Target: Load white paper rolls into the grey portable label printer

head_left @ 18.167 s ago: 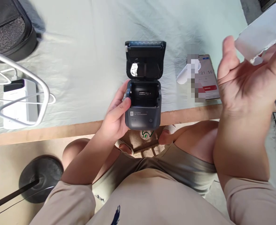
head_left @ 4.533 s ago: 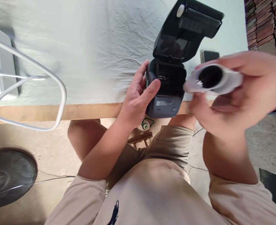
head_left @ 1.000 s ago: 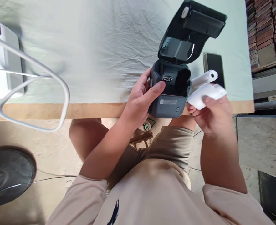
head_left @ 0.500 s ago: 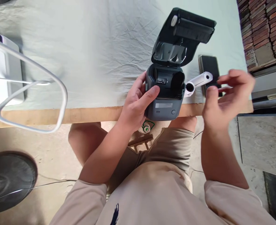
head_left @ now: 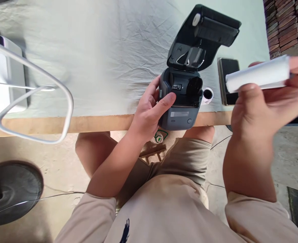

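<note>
The paper roll (head_left: 257, 74) has risen off the worktop (head_left: 88, 123) into the right hand (head_left: 263, 101), fingers pinching it at right of frame. Left hand (head_left: 149, 111) grips the open printer (head_left: 180, 101) at centre; a second roll (head_left: 207, 95) lies beside it.

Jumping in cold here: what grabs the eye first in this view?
The dark printer at the table's near edge, lid up and bay empty, gripped by the left hand. At right, the right hand holds a white paper roll up; a smaller roll lies beside the printer.
</note>
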`<state>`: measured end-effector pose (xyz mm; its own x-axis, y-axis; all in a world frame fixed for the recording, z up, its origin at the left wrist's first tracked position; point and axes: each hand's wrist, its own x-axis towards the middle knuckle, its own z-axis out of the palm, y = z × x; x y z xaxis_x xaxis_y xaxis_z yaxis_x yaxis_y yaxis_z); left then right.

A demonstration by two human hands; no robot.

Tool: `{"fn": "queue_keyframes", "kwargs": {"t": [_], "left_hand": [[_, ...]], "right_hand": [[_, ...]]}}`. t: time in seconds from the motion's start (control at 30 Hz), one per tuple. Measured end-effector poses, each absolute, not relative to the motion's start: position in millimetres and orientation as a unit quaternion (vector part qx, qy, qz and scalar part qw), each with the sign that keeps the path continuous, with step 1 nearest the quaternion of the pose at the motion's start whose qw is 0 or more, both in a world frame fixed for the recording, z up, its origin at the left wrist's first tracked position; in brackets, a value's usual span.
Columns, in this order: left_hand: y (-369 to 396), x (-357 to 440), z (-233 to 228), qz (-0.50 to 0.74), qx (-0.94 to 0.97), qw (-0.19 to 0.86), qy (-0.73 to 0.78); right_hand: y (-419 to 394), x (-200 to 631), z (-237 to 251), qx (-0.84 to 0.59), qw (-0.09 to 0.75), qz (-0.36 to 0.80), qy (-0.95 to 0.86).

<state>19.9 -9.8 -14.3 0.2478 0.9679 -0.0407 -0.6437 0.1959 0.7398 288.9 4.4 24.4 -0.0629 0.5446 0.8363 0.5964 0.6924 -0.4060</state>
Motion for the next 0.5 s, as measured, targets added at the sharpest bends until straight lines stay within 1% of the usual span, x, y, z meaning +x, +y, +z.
{"fn": "queue_keyframes", "kwargs": {"t": [0.07,0.17,0.27,0.33,0.4,0.43,0.5], "left_hand": [[-9.3,20.6,-15.8,0.554,0.313,0.724,0.266],[-7.9,22.8,-18.9,0.563,0.328,0.712,0.263],[-7.0,24.6,-22.3,0.569,0.350,0.698,0.259],[-7.5,24.6,-23.9,0.565,0.364,0.692,0.264],[-8.6,24.0,-24.5,0.561,0.376,0.687,0.270],[-9.1,23.6,-24.1,0.560,0.379,0.685,0.271],[-9.8,23.1,-21.5,0.563,0.375,0.686,0.269]], "right_hand": [[-6.3,265.2,49.0,-0.434,0.527,-0.014,-0.730],[-15.3,238.6,71.7,-0.408,0.403,-0.036,-0.818],[-11.9,230.5,75.4,-0.410,0.300,-0.059,-0.859],[-6.7,231.3,73.6,-0.433,0.257,-0.050,-0.863],[-2.8,231.8,72.6,-0.427,0.232,-0.041,-0.873],[-2.1,231.1,72.8,-0.419,0.234,-0.043,-0.876],[-4.3,227.5,74.0,-0.405,0.276,-0.053,-0.870]]}}
